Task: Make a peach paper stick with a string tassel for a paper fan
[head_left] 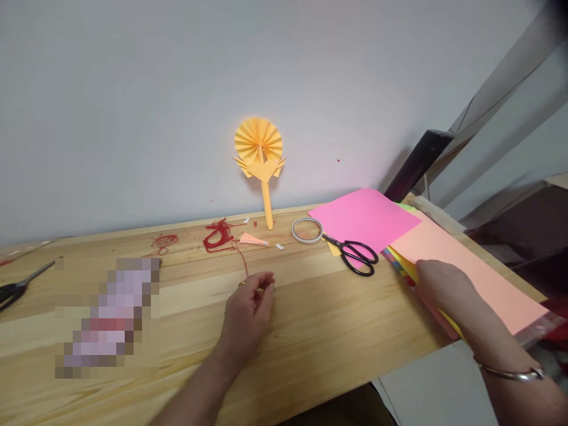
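Observation:
My left hand rests on the wooden table with fingers curled and thumb against the index finger; what they hold, if anything, is hidden. A red thread lies in a tangle beyond it, one strand running down to the fingers. My right hand is closed at the left edge of the peach paper sheet, over a stack of coloured paper. Its fingertips are hidden. Yellow paper shows under the hand. Black-handled scissors and a ring-shaped roll lie between the hands.
An orange folded-paper fan with a heart leans against the wall. A pink sheet lies at the back right, near a dark upright object. On the left are another pair of scissors and a pixelated object. Small paper scraps lie centrally.

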Tool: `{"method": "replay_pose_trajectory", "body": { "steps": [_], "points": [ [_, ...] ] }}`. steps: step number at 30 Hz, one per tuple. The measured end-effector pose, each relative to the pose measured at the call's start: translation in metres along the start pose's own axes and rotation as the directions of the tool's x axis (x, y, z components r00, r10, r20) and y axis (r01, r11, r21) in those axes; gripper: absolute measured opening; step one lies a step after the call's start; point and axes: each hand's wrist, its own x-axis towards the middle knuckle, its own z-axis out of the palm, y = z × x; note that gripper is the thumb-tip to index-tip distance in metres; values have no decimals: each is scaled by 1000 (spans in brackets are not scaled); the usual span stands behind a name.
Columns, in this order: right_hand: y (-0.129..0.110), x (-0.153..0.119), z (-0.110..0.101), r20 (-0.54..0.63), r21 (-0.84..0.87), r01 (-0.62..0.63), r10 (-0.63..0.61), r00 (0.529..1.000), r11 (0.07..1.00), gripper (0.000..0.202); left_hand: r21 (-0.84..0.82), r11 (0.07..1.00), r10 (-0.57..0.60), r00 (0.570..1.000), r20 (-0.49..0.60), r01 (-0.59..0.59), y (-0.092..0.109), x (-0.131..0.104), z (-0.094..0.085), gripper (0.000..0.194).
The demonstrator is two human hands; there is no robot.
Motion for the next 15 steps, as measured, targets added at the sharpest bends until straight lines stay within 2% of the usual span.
{"method": "replay_pose_trajectory", "body": {
  "steps": [3, 6, 15],
  "points": [
    [-2, -4, -15, 47, -104, -29, 34, 998, 994, 15, -9, 1000, -1, 1000, 1, 1, 0, 0, 0, 28],
    [-1, -4, -25, 57, -139, -79, 88, 995, 987, 23, -10, 1000, 2, 1000, 1, -2, 0, -1, -1, 27],
    [6, 0, -23, 18, -96, -132, 135, 991, 987, 23, 3, 1000, -3, 1000, 9, 3, 3, -1, -1, 28]
  ]
}}
